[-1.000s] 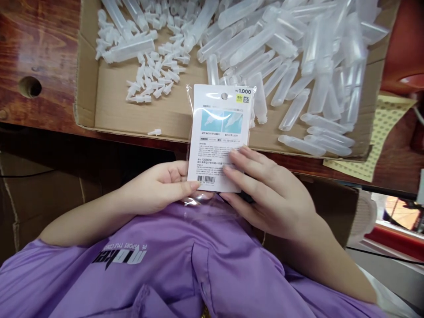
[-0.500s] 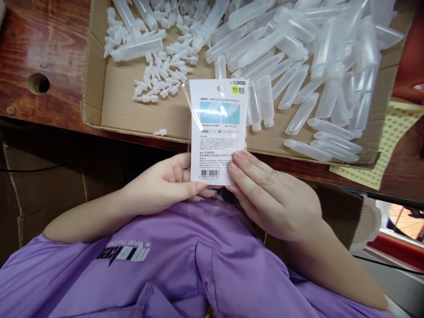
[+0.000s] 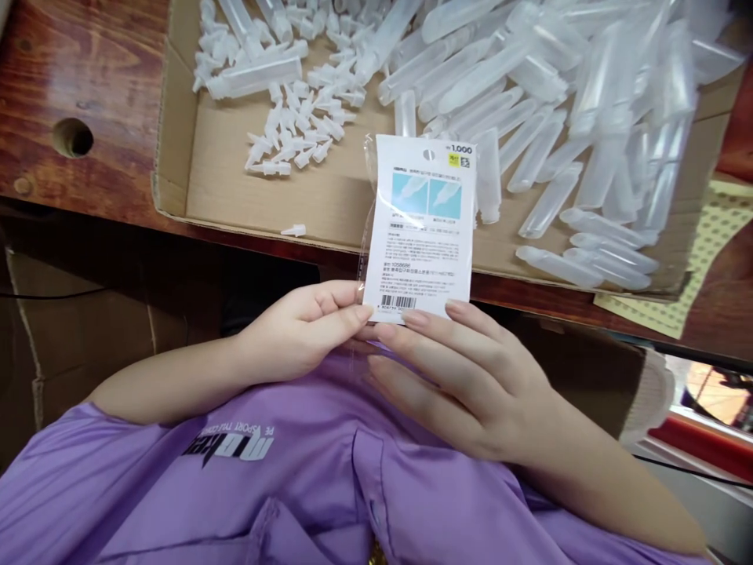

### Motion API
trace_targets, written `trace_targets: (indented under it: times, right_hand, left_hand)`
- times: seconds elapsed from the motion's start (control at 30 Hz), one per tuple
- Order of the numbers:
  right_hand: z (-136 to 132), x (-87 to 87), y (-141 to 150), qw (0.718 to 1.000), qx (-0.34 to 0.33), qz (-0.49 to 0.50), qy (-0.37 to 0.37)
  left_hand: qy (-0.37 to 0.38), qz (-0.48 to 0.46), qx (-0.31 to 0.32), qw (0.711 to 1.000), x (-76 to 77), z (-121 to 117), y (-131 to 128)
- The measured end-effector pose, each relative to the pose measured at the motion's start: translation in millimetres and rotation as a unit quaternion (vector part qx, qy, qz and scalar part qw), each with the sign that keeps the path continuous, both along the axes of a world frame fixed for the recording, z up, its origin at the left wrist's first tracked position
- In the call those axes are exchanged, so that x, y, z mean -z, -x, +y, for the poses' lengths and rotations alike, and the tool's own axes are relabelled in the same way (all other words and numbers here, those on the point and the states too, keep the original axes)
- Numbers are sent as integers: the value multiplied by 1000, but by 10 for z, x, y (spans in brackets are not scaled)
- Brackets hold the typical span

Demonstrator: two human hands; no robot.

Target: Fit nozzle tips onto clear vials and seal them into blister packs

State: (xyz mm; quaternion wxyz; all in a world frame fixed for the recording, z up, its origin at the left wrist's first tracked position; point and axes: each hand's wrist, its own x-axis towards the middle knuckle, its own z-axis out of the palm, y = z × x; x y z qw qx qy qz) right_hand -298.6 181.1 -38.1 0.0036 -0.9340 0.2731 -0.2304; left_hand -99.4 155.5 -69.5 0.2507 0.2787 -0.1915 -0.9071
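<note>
Since half a second ago, the right hand (image 3: pixel 476 384) has slid down from the side of the packaged card (image 3: pixel 423 235) to its bottom edge, and the card has shifted a little rightward against the cardboard tray (image 3: pixel 217 176). It is held upright at the tray's near side, its top overlapping the tray and its lower part reaching in front of it, printed face with barcode and two blue pictures toward the wearer. Around it is a clear wrapper (image 3: pixel 367 212).

Just in front of the tray, the left hand (image 3: pixel 300 326) pinches the card's lower left corner, thumb on the printed face. Right fingers are parted and loosely bent, tips touching the card's bottom edge without closing around it.

Toward the tray's left side lie small white nozzles (image 3: pixel 303 141), with one single nozzle (image 3: pixel 294 230) apart from them at the near edge. Translucent tubes (image 3: pixel 551 200) crowd its right side. Beneath the tray is a wooden table (image 3: pixel 100 63); a yellow dotted sheet (image 3: pixel 676 302) pokes out past its near right corner.
</note>
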Motion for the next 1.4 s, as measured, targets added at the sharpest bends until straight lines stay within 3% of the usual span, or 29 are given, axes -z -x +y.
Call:
trace_targets:
  times: [0.13, 0.3, 0.4, 0.63, 1.13, 1.27, 1.4]
  right_hand:
    - [-65, -51, -43, 998, -6, -20, -61]
    - [-179, -141, -81, 969, 81, -56, -225]
    - [-252, -160, -135, 952, 124, -46, -275]
    - [-295, -158, -216, 953, 166, -15, -251]
    - [-252, -134, -264, 952, 196, -5, -234]
    - [-230, -97, -254, 951, 212, -24, -225]
    - [-224, -69, -229, 948, 236, -46, -211]
  left_hand:
    - [9, 2, 1, 1000, 1, -11, 15]
    - [0, 14, 32, 999, 19, -42, -2]
    - [7, 5, 49, 999, 56, -42, -15]
    - [21, 6, 89, 996, 128, -21, -30]
    - [-18, 48, 55, 997, 119, -1, -46]
    - [63, -15, 56, 996, 67, -23, -37]
    - [109, -19, 47, 993, 47, -33, 1]
